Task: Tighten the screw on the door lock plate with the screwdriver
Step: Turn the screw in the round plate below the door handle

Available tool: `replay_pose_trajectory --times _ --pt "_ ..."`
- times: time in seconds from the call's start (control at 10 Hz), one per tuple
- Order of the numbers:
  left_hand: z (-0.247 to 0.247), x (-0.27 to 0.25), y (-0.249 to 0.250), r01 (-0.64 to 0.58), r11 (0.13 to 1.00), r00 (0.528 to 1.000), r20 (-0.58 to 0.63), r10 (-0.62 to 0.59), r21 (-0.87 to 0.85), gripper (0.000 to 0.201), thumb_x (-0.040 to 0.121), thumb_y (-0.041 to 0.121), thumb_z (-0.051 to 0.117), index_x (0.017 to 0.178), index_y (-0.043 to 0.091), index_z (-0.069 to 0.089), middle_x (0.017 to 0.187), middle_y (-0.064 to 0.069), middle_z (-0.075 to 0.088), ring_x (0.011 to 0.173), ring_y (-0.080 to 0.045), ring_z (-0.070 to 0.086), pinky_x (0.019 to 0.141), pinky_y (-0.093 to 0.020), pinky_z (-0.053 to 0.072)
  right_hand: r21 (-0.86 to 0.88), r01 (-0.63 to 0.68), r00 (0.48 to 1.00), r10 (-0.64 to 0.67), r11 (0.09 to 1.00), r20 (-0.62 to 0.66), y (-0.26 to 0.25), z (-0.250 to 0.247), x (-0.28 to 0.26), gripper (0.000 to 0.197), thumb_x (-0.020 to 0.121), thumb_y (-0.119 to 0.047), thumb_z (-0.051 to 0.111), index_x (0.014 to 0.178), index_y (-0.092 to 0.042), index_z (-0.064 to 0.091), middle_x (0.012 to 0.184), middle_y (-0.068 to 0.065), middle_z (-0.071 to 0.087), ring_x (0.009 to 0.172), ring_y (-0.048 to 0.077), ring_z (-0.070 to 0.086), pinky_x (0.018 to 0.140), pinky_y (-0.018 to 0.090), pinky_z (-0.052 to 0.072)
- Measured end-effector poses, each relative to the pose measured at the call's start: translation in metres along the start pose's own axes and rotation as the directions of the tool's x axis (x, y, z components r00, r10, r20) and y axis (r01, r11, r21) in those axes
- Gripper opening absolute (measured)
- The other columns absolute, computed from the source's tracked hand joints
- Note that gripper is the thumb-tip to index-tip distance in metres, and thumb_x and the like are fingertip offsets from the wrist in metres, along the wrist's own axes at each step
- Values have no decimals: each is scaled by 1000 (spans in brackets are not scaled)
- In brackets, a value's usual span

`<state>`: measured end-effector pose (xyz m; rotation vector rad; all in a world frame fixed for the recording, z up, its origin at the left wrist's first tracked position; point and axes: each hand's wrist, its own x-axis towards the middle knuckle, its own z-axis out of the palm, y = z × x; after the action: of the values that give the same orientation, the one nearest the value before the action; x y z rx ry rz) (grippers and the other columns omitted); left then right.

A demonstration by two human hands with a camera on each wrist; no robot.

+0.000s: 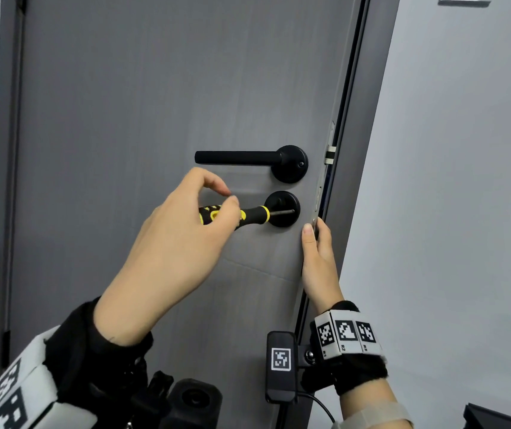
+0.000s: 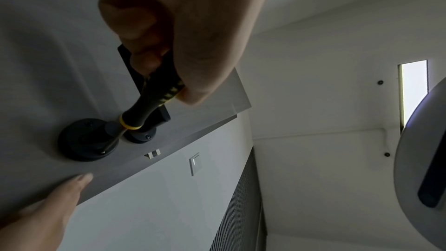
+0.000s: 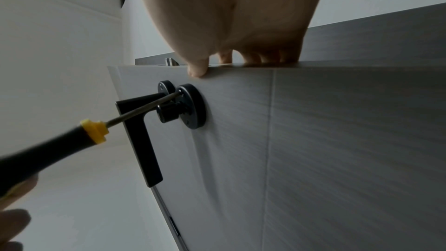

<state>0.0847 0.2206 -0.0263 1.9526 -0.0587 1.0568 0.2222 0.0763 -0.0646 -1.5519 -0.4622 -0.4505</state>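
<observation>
A black-and-yellow screwdriver lies level, its steel tip set into the right side of the round black lock plate on the grey door. My left hand pinches the screwdriver's handle with thumb and fingertips. In the right wrist view the shaft meets the lock plate at its upper rim. My right hand grips the door's free edge just below the plate, thumb on the door face, fingers wrapped round the edge. The screw itself is hidden under the tip.
A black lever handle on its own round rose sits right above the lock plate. The latch sticks out of the door edge. A grey wall stands to the right; a wall switch shows in the left wrist view.
</observation>
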Motion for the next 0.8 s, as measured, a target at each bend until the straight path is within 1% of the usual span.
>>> replay_pose_trajectory --times 0.1,0.2,0.3,0.4,0.5,0.6,0.7,0.8 --pt "-1 -1 1 8 999 998 59 -6 -38 14 81 32 62 92 29 52 58 8 49 38 -7 40 41 -17 34 2 4 1000 -4 1000 -4 0 1 0 51 97 -34 34 144 -20 24 149 -4 34 135 9 32 108 23 25" --pt "-1 0 4 0 1000 999 48 1 -17 17 80 45 61 83 29 57 52 14 53 42 -8 42 43 -18 34 5 6 1000 -6 1000 -7 0 1 -1 50 97 -34 34 144 -20 24 149 -3 34 135 9 32 109 24 25" --pt "0 -1 8 -11 999 1000 16 10 46 46 81 67 36 80 28 60 51 5 54 55 -18 49 54 -31 34 4 5 1000 -5 1000 -9 -2 1 -2 50 97 -33 35 144 -20 24 148 -4 35 127 3 33 105 20 24" --pt "1 1 8 -2 999 1000 -4 2 48 48 88 59 33 76 24 64 42 3 47 48 -19 42 51 -30 32 10 2 1000 -2 1000 -4 -3 1 -3 49 97 -34 35 144 -22 25 147 -6 36 120 -1 33 101 18 24" --pt "1 2 6 -4 998 998 -57 7 56 29 87 46 43 76 26 62 41 5 45 45 -20 39 49 -29 29 16 1 1000 -1 1000 0 -4 1 -5 50 97 -34 35 144 -21 24 147 -6 35 124 0 33 100 16 23" --pt "-2 1 6 -2 999 997 -71 5 43 18 83 43 48 79 28 57 52 3 49 45 -19 38 48 -28 29 26 10 1000 -10 1000 -2 -2 2 -6 49 97 -34 35 143 -21 25 144 -8 37 128 3 35 105 20 25" --pt "-8 -1 7 11 1000 1000 -30 -11 21 11 82 38 55 83 27 57 56 5 46 37 -11 34 37 -18 30 39 14 1000 -13 999 -10 -2 5 -9 50 96 -36 36 143 -23 27 135 -12 41 126 4 38 105 22 27" --pt "-14 -2 7 43 999 999 21 -43 -31 9 79 34 57 80 25 60 51 8 46 33 -7 31 33 -11 24 50 21 1000 -20 999 -11 -5 7 -14 47 96 -37 36 141 -24 28 126 -16 41 118 2 39 99 20 27"
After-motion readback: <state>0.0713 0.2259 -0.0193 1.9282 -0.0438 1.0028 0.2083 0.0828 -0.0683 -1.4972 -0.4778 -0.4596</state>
